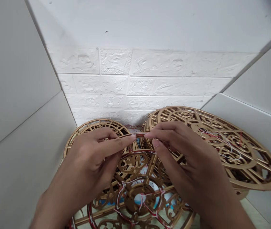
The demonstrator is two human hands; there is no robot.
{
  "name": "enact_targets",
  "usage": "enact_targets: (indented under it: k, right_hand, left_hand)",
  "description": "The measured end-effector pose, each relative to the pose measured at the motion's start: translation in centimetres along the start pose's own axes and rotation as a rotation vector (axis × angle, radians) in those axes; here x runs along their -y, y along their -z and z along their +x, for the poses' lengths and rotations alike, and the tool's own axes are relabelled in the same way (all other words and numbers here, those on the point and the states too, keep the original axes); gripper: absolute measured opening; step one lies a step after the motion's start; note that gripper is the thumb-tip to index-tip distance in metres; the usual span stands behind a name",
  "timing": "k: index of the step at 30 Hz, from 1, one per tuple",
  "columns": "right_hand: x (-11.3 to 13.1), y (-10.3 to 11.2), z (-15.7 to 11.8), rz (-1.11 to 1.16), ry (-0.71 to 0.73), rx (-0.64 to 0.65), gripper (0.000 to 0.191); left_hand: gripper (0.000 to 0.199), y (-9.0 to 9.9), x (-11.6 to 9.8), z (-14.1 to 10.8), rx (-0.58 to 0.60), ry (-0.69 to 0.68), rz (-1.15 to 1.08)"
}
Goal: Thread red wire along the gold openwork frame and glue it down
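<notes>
While raised, hands (87, 162) (188, 162) pinching red-white cord (140, 135)

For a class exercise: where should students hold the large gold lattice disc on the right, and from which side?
Grip the gold lattice disc's outer rim from the right: that edge stands clear of the right hand, while red threads cross the inner openwork.

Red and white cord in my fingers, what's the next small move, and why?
Probably ease your left hand and right hand slightly apart: both pinch the red-and-white cord at their fingertips, above gold fretwork discs whose loose strands could snag it.
</notes>
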State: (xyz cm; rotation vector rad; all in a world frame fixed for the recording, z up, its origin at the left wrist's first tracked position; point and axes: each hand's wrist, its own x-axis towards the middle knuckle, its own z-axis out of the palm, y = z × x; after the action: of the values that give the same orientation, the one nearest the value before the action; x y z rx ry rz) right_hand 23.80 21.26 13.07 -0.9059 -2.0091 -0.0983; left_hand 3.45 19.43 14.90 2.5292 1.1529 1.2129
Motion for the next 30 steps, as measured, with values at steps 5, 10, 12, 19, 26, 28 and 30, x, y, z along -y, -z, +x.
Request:
enact_targets:
  k: [5, 10, 12, 19, 26, 28, 30]
  right_hand:
    - [0.19, -0.16, -0.15, 0.025, -0.022, 0.033, 0.032]
    - [0.28, -0.30, -0.19, 0.017, -0.016, 0.042, 0.035]
    - [0.24, -0.33, -0.22, 0.018, -0.007, 0.047, 0.037]
    - [0.13, -0.37, -0.41, 0.063, -0.029, 0.092, 0.046]
    - [-0.04, -0.32, -0.07, 0.060, -0.001, 0.071, 0.042]
    - [-0.13, -0.31, 0.10, 0.040, 0.011, 0.035, 0.036]
    - [-0.18, -0.32, 0.21, 0.025, 0.013, 0.002, 0.030]
  left_hand:
    - [0.029, -0.04, -0.12, 0.00, -0.012, 0.019, -0.019]
    - [0.027, -0.09, -0.14, -0.05, -0.015, 0.025, -0.023]
    - [0.026, -0.13, -0.16, -0.09, -0.023, 0.031, -0.021]
    - [0.035, -0.25, -0.41, -0.17, 0.036, 0.036, 0.051]
    - [0.028, -0.55, -0.73, -0.22, 0.046, 0.070, 0.145]
    - [0.028, -0.61, -0.74, -0.15, 0.041, 0.072, 0.154]
    - [0.029, -0.59, -0.69, -0.06, 0.033, 0.061, 0.151]
